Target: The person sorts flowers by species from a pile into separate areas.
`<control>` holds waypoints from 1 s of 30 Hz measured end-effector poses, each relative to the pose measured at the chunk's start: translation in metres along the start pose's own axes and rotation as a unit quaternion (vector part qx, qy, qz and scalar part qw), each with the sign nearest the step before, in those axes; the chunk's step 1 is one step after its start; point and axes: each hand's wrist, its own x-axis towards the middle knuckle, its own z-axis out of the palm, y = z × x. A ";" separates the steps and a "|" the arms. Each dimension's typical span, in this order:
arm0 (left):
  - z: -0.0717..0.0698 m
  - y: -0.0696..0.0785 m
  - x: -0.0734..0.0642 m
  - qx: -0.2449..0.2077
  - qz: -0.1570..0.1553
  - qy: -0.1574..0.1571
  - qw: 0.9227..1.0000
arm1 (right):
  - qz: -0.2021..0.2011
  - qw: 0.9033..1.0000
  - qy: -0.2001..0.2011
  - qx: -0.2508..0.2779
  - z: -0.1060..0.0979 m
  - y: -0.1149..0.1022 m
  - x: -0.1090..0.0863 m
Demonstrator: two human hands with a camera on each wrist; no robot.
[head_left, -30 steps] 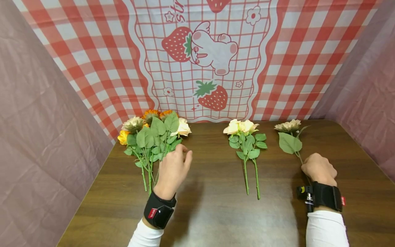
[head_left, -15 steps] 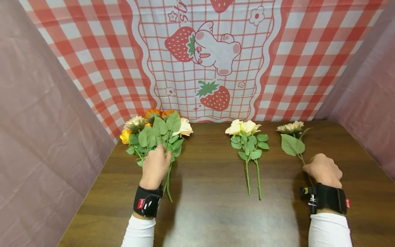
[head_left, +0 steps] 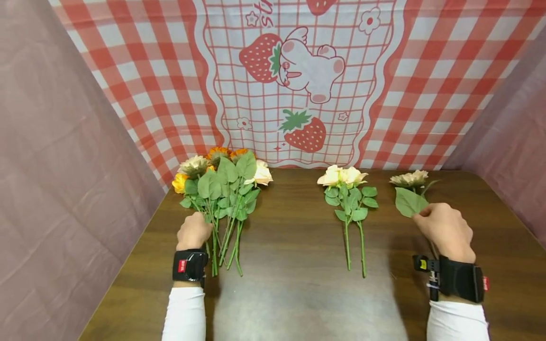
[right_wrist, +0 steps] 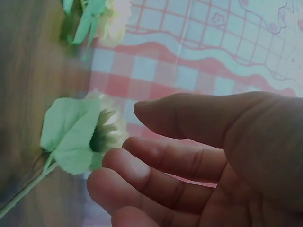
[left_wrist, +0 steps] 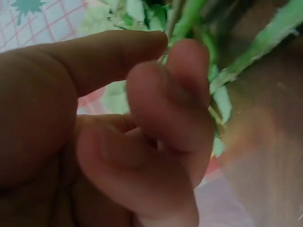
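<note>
At the left of the table lies a bunch of flowers (head_left: 226,189) with orange, yellow and cream heads, its green stems spread toward the front. My left hand (head_left: 194,231) is at the bunch's left side; in the left wrist view its thumb and finger pinch a green stem (left_wrist: 189,19). At the right lies a single cream flower (head_left: 409,179) with a large leaf (right_wrist: 71,135). My right hand (head_left: 445,229) is over its stem, close to the leaf. In the right wrist view, its fingers are relaxed and apart from the thumb, with nothing between them.
Two cream roses (head_left: 341,176) lie side by side between the hands, stems toward the front. A red checked cloth (head_left: 170,80) with strawberries hangs behind the brown table (head_left: 298,303). Pinkish cloth (head_left: 64,166) hangs at the left and right.
My left hand has moved left across the bunch to its left stems, and the stems to its right now show. My right hand has moved up the single flower's stem toward the leaf.
</note>
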 end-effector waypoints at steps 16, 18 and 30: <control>0.014 0.000 0.014 -0.029 0.006 0.022 0.999 | -0.017 1.000 0.013 -0.016 -0.003 -0.020 -0.001; 0.015 0.000 0.015 -0.034 0.006 0.029 0.999 | -0.019 1.000 0.014 -0.015 -0.003 -0.021 -0.001; 0.012 0.002 0.013 -0.077 0.008 0.083 0.994 | -0.046 0.999 -0.002 -0.022 0.002 -0.027 0.000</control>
